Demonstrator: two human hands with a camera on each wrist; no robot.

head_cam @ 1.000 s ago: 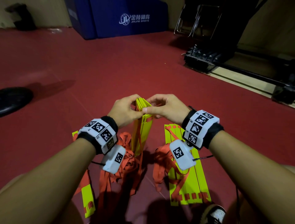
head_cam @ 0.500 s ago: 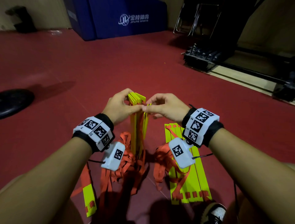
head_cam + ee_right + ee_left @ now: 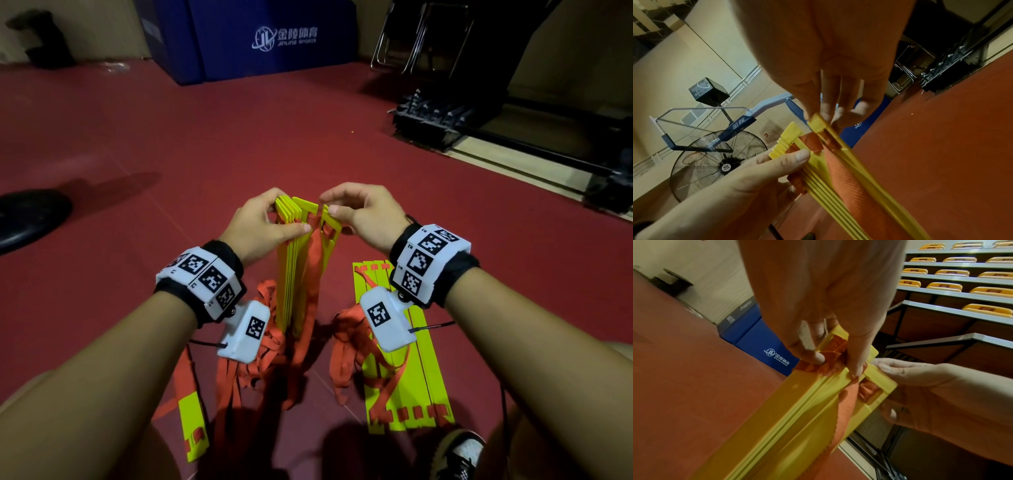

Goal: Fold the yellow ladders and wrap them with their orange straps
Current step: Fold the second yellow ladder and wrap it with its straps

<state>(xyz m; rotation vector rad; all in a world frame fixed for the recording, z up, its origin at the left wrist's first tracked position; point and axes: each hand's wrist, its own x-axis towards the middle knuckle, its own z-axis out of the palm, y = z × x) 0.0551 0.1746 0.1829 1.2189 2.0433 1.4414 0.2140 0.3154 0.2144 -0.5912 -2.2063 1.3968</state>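
A stack of yellow ladder slats stands upright on the red floor between my arms, with orange straps hanging among them. My left hand grips the top of the stack, thumb and fingers pinching it. My right hand pinches the top of one separate slat, held slightly apart from the stack. Loose orange strap lies heaped at the stack's foot.
A second folded set of yellow slats lies flat on the floor under my right wrist, a single slat at lower left. A black disc lies at left, a blue mat and black rack farther off. My shoe shows below.
The slats held tight together a second ago have parted at the top: my right hand has drawn one slat rightward from the stack, exposing the orange strap between them.
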